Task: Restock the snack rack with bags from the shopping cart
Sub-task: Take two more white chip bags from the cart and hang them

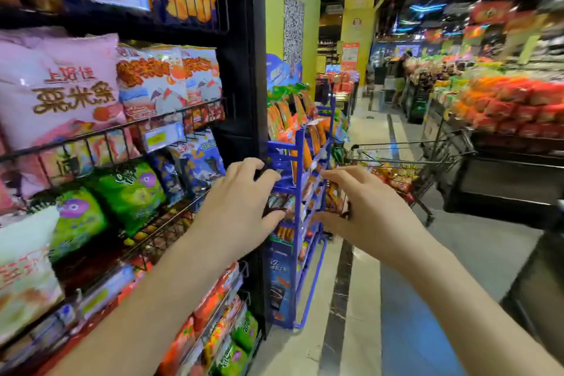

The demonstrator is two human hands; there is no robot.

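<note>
Your left hand (pixel 241 192) and right hand (pixel 360 201) are both out in front of you, fingers loosely bent, palms down, nothing in either one. On your left runs the snack rack (pixel 238 76), black wire shelves packed tight. The big pink bag (pixel 61 85) reads 上好佳 above 粟米条 in gold. Next to it sit white-and-orange bags (pixel 164 79) whose orange characters are too blurred to read. Below those, green bags (pixel 131 192) with purple blobs, lettering unclear. A yellow price tag (pixel 158 139) clips to the shelf rail, print unreadable. Straight ahead, just past your fingertips, stands a small blue rack (pixel 300 143) of orange packets. Your left hand overlaps its near edge, but you cannot tell whether it touches. A QR-code poster (pixel 293 27) hangs on the green pillar above it. The shopping cart (pixel 427 162) waits beyond your right hand, to its right and well apart from it. The cart bags (pixel 393 177) lie heaped inside, red and yellow, labels blurred.
</note>
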